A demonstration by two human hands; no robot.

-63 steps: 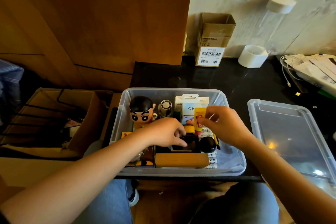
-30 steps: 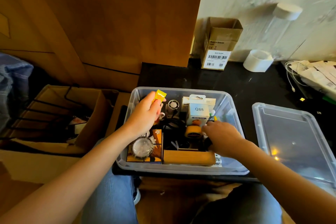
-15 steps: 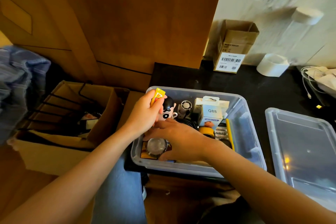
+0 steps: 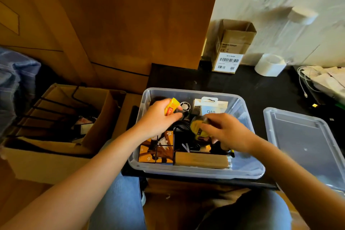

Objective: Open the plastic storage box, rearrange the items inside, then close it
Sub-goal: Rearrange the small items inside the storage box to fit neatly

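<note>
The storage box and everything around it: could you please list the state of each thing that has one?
Storage box: open, holding items.
Lid: off, flat on the table right of the box.
Left hand: grips a yellow tube over the box.
Right hand: holds a round yellow item in the box.
Small carton: upright, top flaps open.
Wooden block: lying flat against the near wall.

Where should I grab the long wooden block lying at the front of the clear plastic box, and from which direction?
Take the long wooden block across its narrow width near the middle, coming from above. It lies flat along the front wall of the clear plastic storage box, with the orange picture cube against its left end, so the ends look crowded while the top is open to a grip.
</note>
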